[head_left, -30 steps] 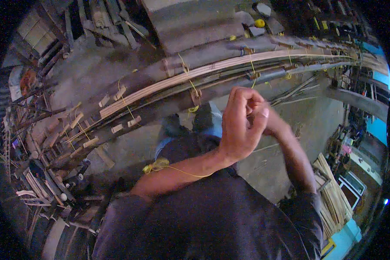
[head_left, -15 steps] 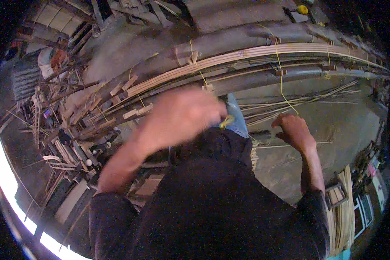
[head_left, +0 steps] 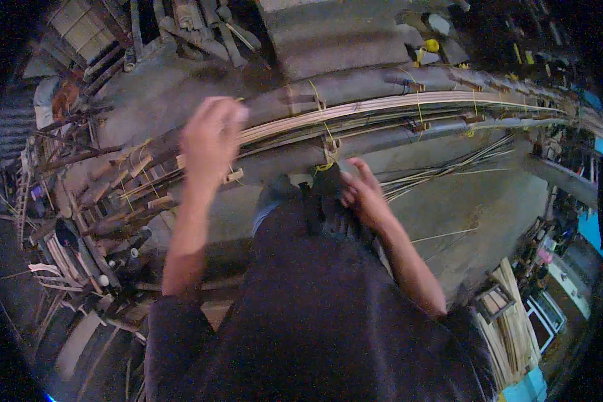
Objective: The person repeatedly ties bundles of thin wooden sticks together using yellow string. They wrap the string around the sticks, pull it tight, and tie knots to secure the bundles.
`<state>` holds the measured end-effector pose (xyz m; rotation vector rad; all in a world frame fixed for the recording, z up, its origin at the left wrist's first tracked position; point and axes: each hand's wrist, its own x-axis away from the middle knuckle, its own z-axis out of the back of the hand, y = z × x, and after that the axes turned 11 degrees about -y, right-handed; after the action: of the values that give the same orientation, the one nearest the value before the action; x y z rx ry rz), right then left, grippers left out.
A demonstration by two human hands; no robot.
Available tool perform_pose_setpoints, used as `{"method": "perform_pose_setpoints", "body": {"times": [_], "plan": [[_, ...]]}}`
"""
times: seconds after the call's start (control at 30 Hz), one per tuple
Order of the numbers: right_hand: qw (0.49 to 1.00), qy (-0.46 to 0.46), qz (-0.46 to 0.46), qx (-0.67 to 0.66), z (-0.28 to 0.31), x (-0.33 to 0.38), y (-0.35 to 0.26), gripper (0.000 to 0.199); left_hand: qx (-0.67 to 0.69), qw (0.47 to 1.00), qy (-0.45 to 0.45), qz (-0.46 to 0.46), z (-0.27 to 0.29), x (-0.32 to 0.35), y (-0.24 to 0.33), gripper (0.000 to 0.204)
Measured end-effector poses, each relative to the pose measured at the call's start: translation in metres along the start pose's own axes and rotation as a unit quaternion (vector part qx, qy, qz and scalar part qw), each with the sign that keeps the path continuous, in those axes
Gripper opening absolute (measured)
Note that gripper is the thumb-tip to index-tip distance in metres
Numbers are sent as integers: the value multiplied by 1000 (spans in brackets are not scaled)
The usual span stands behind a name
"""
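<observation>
My left hand [head_left: 211, 137] is raised over the bundle of pale wooden strips [head_left: 375, 105]. Its fingers are bent and smeared by motion, so whether they hold anything does not show. Close in front of my body is my right hand [head_left: 367, 194], fingers bent but apart, with nothing visible in them. Just beyond it, a wooden peg [head_left: 331, 143] sits on the nearer long grey pole [head_left: 275, 161], with a loop of yellow cord [head_left: 324, 166] hanging from it. The strips lie lengthwise between this pole and the farther grey pole [head_left: 375, 79], with thin yellow cords tied across them.
Thin sticks [head_left: 462, 164] lie on the floor beyond my right hand. Scrap wood and offcuts [head_left: 80, 261] are piled on the left. Planks [head_left: 509, 321] and a small frame [head_left: 494, 301] stand at the lower right. A yellow object [head_left: 431, 45] lies at the far side.
My left hand has moved left and away from my body, toward the strips. The right hand has come left and inward, close to the peg. The view has shifted.
</observation>
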<state>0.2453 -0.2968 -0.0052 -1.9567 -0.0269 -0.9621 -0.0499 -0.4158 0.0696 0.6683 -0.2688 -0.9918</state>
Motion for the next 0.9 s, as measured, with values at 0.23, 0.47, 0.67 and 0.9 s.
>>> {"method": "perform_pose_setpoints", "body": {"times": [0.23, 0.47, 0.67, 0.9], "plan": [[955, -122, -196, 189, 7, 16, -81, 59, 46, 992, -109, 41, -46, 4, 34, 37], [865, -124, 150, 462, -15, -4, -98, 31, 43, 993, -112, 12, -79, 13, 35, 43], [476, -271, 334, 767, -129, -58, -229, 17, -37, 999, -4, -7, -129, 0, 21, 24], [758, 46, 219, 612, -45, -190, -148, 28, -22, 1000, 9, -14, -124, -5, 38, 14]]}}
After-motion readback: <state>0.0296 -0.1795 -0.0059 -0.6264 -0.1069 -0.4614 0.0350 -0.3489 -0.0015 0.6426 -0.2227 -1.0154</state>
